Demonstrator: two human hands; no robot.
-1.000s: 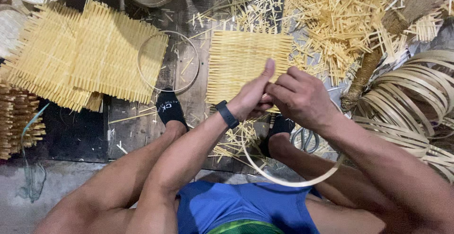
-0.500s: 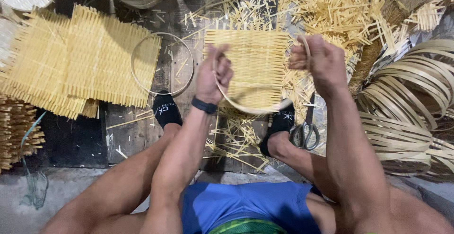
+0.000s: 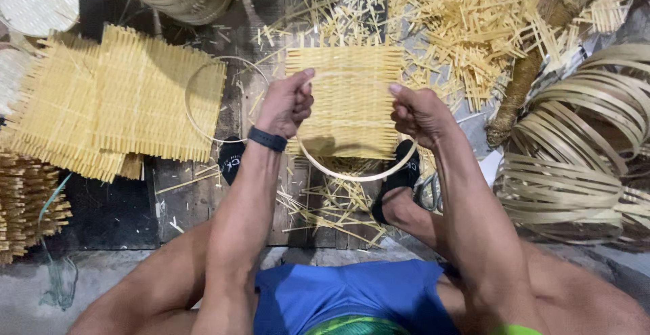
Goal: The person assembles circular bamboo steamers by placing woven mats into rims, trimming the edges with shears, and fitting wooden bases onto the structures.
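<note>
Left hand [image 3: 288, 101] and right hand [image 3: 420, 113] clamp a thin bamboo hoop [image 3: 355, 172] (light, springy) at opposite sides, over a woven bamboo mat [image 3: 349, 105].

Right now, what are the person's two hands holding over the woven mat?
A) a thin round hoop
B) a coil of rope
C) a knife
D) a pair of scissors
A: the left hand and right hand grip opposite sides of a thin round hoop above the woven mat.

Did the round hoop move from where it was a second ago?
Yes. The thin hoop has gone up the picture, from low by the knees onto the woven square mat, with the left hand and right hand gripping its sides.
</note>
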